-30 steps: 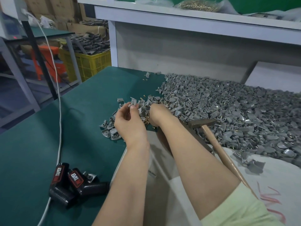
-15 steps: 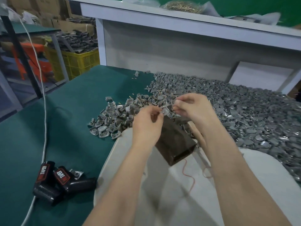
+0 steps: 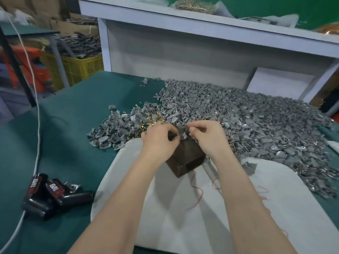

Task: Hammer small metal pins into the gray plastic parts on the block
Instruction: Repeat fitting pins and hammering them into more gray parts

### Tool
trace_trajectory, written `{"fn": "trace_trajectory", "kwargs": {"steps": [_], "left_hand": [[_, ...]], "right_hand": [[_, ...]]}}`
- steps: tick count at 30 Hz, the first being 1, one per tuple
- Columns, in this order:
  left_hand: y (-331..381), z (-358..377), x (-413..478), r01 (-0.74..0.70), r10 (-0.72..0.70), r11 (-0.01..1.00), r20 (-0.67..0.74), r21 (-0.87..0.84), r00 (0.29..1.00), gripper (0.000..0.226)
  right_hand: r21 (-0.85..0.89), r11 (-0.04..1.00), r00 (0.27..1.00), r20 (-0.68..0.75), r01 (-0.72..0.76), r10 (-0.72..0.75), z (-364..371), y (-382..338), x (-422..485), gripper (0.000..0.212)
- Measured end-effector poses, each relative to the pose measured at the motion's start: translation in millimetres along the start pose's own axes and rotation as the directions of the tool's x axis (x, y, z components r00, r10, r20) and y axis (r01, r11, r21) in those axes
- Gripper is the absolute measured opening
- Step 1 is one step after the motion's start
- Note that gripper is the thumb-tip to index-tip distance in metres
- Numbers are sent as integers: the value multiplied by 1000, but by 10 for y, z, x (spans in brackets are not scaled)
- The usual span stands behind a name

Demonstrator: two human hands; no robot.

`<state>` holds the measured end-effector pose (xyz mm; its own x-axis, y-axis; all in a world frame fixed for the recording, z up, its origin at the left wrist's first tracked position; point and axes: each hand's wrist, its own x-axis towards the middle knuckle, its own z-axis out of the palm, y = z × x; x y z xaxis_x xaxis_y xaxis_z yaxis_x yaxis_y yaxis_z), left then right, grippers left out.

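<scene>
Gray covers most of the right half of the desk (image 3: 60, 125), but only one gray plastic part (image 3: 182, 137) matters now. It sits on top of the dark block (image 3: 185, 160), which stands at the far edge of the white pad (image 3: 183, 217) near the desk's front middle. Your left hand (image 3: 158, 142) and right hand (image 3: 208, 139) are both closed on that part from either side, fingers curled and pinching. Whether a pin is between your left fingertips is too small to tell. The loose brass pins (image 3: 153, 121) lie just beyond your left hand, at the edge of the heap of parts (image 3: 247, 121).

Neither hand holds a hammer, so you will likely have to let go with one. That is the risk: a part seated crooked may tip off the block once the grip loosens. A pin started at a slant would probably bend or skid under a blow. Fingertips this close to the part are in the strike path. The block stands cornerwise on soft cloth and could rock.
</scene>
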<state>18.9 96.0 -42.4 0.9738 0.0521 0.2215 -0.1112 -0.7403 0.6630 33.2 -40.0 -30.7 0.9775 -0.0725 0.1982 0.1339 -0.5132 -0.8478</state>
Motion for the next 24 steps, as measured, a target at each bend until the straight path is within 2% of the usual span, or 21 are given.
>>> {"fn": "trace_trajectory", "kwargs": {"steps": [3, 5, 10, 13, 18, 24], "left_hand": [[-5, -4, 8, -10, 10, 1000, -5, -10, 1000, 2], [-10, -8, 5, -19, 19, 1000, -3, -12, 1000, 7], [-22, -5, 14, -26, 26, 999, -13, -19, 1000, 4], [-33, 1, 20, -27, 26, 999, -18, -22, 999, 5], [-43, 4, 20, -40, 40, 999, -16, 9, 999, 15], [-33, 0, 16, -32, 32, 999, -19, 10, 999, 15]], "right_hand": [[-39, 999, 1000, 9, 13, -13, 31, -18, -13, 30], [-87, 996, 1000, 3, 22, -22, 51, -25, -17, 28], [-350, 927, 991, 37, 136, -132, 95, -49, -47, 13], [-409, 897, 986, 68, 166, -152, 118, -76, -78, 6], [-544, 809, 974, 100, 225, -204, 148, -151, -111, 11], [-596, 773, 973, 77, 219, -216, 170, -181, -155, 10]]}}
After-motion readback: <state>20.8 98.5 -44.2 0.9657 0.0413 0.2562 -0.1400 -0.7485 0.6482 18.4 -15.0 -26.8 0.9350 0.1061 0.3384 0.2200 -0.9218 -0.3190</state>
